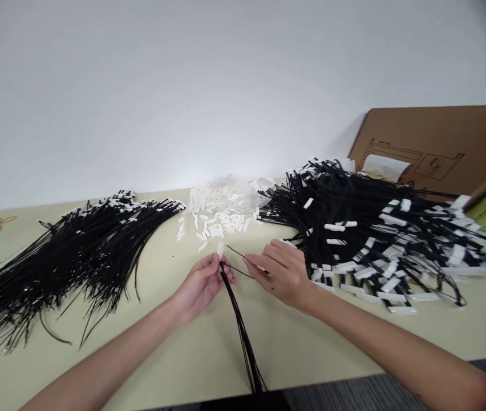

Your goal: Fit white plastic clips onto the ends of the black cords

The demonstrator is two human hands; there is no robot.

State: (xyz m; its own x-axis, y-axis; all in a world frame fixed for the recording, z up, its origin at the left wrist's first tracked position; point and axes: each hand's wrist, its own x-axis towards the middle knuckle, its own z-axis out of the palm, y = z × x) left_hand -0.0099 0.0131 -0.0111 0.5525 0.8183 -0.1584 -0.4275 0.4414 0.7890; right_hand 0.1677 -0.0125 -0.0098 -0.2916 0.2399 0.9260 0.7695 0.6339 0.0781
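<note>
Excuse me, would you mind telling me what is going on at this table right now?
A person sits at a table. The left hand grips a bunch of black cords and pinches a white clip at its top. The right hand holds one thin cord beside it. Loose clips lie behind the hands, with one cord pile on the left and a clipped pile on the right.

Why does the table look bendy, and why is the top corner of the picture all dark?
In the head view, the wide lens curves the table edge and stretches the arms near the bottom; the top right corner darkens from lens shading; light is soft and even, with only faint shadows under the left hand and right hand; the far cardboard box looks slightly soft.
</note>
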